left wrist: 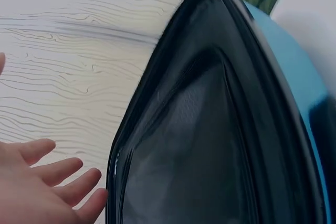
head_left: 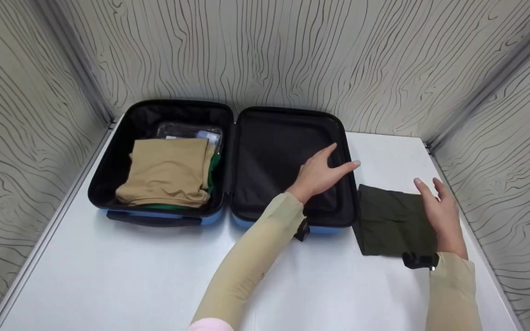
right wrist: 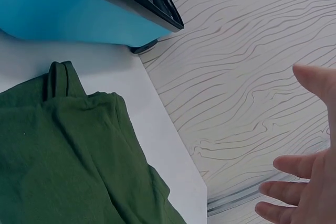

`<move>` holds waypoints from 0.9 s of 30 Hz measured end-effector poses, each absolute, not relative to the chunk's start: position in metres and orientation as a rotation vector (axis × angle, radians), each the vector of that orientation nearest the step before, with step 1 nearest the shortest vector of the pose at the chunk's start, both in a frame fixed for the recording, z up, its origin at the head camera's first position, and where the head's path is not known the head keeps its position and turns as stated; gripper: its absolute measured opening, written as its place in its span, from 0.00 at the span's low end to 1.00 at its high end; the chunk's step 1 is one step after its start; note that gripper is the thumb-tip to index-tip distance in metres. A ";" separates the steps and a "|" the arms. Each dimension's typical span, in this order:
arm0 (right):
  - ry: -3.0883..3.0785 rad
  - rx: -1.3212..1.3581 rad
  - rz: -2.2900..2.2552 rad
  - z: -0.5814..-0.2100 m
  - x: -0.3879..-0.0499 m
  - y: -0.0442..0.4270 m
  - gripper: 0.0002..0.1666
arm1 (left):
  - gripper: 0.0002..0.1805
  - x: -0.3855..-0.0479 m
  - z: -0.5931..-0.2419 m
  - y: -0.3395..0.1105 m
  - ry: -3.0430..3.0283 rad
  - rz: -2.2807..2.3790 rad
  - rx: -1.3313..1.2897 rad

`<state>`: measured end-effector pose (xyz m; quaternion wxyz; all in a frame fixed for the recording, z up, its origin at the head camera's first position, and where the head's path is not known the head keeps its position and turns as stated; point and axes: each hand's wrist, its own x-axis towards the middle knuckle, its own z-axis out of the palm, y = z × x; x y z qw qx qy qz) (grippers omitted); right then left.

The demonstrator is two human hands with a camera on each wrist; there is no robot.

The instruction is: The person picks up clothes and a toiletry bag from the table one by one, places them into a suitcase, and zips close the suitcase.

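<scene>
- A hard-shell blue suitcase with black lining (head_left: 269,161) lay opened out flat on a white table (head_left: 131,280).
- Already in its left half were a folded tan cloth garment (head_left: 168,170), bright green fabric (head_left: 215,164) showing at that garment's edges, and a clear plastic pouch (head_left: 177,130) behind it.
- Not yet inside was a folded dark green cloth garment (head_left: 391,225); it lay on the table just beside the right half's outer side.
- The right half held nothing visible, so the loading looked partly done, with the dark green garment apparently left over.
- The left hand (head_left: 322,172) was over the right half, thumb and fingers apart, gripping nothing.
- The right hand (head_left: 444,216) was near the dark green garment's right edge, its fingers spread and clear of the cloth in the right wrist view, likewise holding nothing.
</scene>
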<state>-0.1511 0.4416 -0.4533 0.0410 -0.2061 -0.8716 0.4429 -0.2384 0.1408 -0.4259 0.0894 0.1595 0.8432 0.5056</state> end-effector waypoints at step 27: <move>-2.800 -0.802 1.222 -0.475 -0.142 0.457 0.57 | 0.42 -0.190 -0.441 0.214 2.193 1.581 0.328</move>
